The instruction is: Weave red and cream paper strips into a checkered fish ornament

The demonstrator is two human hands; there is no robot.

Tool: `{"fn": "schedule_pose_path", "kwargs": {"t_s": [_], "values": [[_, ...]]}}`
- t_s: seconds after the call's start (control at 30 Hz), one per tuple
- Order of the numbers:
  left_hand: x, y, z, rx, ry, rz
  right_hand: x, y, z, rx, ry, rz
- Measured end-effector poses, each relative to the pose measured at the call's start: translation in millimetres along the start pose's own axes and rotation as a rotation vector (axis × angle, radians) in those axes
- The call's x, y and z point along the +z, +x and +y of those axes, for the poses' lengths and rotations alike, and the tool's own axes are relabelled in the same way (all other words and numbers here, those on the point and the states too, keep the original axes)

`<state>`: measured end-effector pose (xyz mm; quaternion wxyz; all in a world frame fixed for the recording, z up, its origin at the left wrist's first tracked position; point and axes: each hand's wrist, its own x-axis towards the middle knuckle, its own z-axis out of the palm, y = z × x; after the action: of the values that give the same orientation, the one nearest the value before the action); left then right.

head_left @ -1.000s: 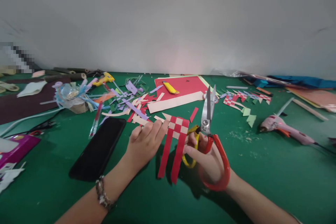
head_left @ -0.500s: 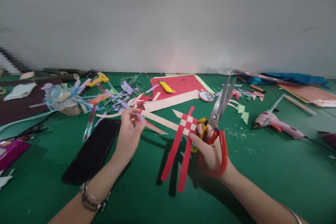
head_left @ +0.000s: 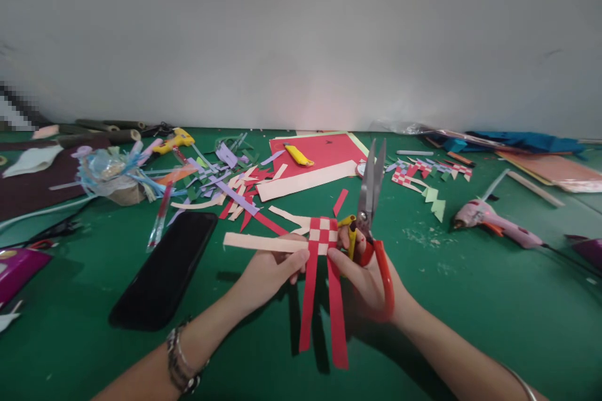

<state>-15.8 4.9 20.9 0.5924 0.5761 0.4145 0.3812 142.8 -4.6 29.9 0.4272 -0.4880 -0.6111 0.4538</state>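
- While the left hand point(head_left: 269, 270) pinches the checked paper square point(head_left: 323, 236) at its near left corner, the right hand point(head_left: 369, 277) pinches its near right corner and also holds big scissors point(head_left: 364, 218), blades pointing past the square.
- Soft pinches should keep the weave flat, with the blades best kept off it.
- Far left of the square, a pot-like thing point(head_left: 126, 193) has blue strips point(head_left: 164, 187); its inside is too blurry.
- Beyond the square, the scissors mostly hide a round case point(head_left: 360, 168); I can't see inside.

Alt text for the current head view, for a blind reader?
The left hand and right hand hold a red-and-cream paper weave above a green table, scissors also in the right. A phone and paper scraps lie nearby.
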Motion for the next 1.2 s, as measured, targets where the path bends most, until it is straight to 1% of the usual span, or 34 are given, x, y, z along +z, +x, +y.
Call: {"fn": "schedule_pose_path", "kwargs": {"t_s": [0.13, 0.23, 0.33, 0.43, 0.5, 0.57, 0.63, 0.73, 0.83, 0.97, 1.2], "values": [[-2.4, 1, -3, 0.015, 0.121, 0.007, 1, 0, 2, -0.036, -0.091, 0.002], [-5.9, 1, 2, 0.055, 0.193, 0.079, -5, 0, 2, -0.058, -0.189, -0.007], [-15.1, 2, 9, 0.119, 0.214, 0.22, -17, 2, 0, -0.039, -0.332, -0.12], [-28.1, 4, 12, 0.193, 0.182, 0.394, -29, 5, -3, 0.004, -0.536, -0.229], [-36.0, 5, 11, 0.247, 0.14, 0.486, -33, 6, -4, 0.003, -0.654, -0.263], [-41.7, 6, 8, 0.31, 0.077, 0.537, -33, 7, -4, -0.029, -0.74, -0.282], [-44.9, 7, 5, 0.367, 0.007, 0.564, -32, 6, -4, -0.044, -0.8, -0.3], [-45.9, 8, 3, 0.404, -0.068, 0.584, -30, 5, -5, -0.034, -0.853, -0.344], [-45.5, 9, 2, 0.404, -0.086, 0.565, -28, 4, -6, -0.037, -0.879, -0.359], [-45.1, 8, 2, 0.391, -0.097, 0.538, -28, 4, -6, -0.04, -0.904, -0.34], [-41.0, 6, 8, 0.377, -0.035, 0.546, -27, 3, -6, -0.036, -0.897, -0.361]]}}
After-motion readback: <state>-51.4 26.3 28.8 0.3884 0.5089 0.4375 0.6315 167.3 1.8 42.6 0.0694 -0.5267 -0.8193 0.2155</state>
